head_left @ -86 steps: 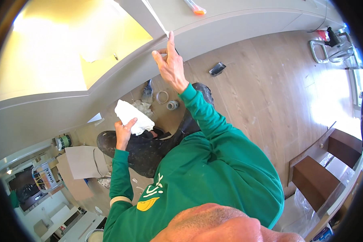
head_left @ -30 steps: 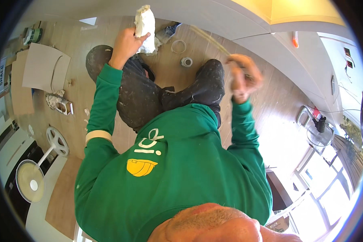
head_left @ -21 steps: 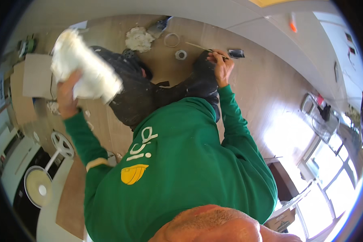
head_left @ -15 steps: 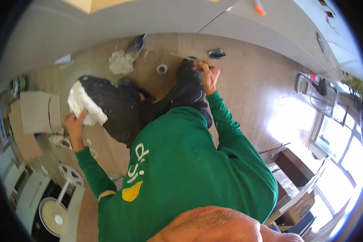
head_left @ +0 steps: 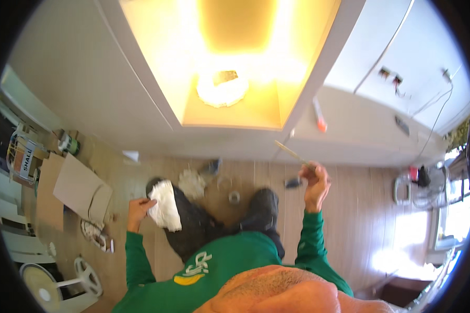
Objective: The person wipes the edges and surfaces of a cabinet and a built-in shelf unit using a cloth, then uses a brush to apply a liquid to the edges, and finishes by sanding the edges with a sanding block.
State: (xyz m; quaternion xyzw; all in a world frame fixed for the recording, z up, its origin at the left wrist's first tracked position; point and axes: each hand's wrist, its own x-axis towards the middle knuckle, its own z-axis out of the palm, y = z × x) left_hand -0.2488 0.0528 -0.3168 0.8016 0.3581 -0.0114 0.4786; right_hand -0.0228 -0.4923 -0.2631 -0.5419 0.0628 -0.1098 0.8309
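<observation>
1. Left hand (head_left: 137,211): risk is the white cloth (head_left: 165,206) (maybe paper) slipping, since you seem to have only its left edge. It also overlaps your dark trouser leg (head_left: 185,237) in this view, contact unclear; if they rub, dust could transfer. Pose: forearm comes up from the lower left, hand out past your knee. Thumb and fingers are closed on the edge; the rest of the cloth sticks out to the right.

2. Floor ahead of your knees: white clump (head_left: 191,183), then a pale ring (head_left: 225,182) and a small round fitting (head_left: 234,197). If you shift your feet without looking, you could kick or step on them.

3. Lit niche (head_left: 232,117): glare washes out its inside, so you could misjudge depth and bump the edge.

4. Thin pale stick (head_left: 291,151): tip points up-left toward the panel below the niche; touching or not, can't tell. A careless swing could scrape that panel. Held near one end, so it may wobble.

5. Right hand (head_left: 316,190): forearm nearly upright, hand raised, well apart from the left. Thumb and fingers pinch the stick's lower end, fingers loosely curled.
</observation>
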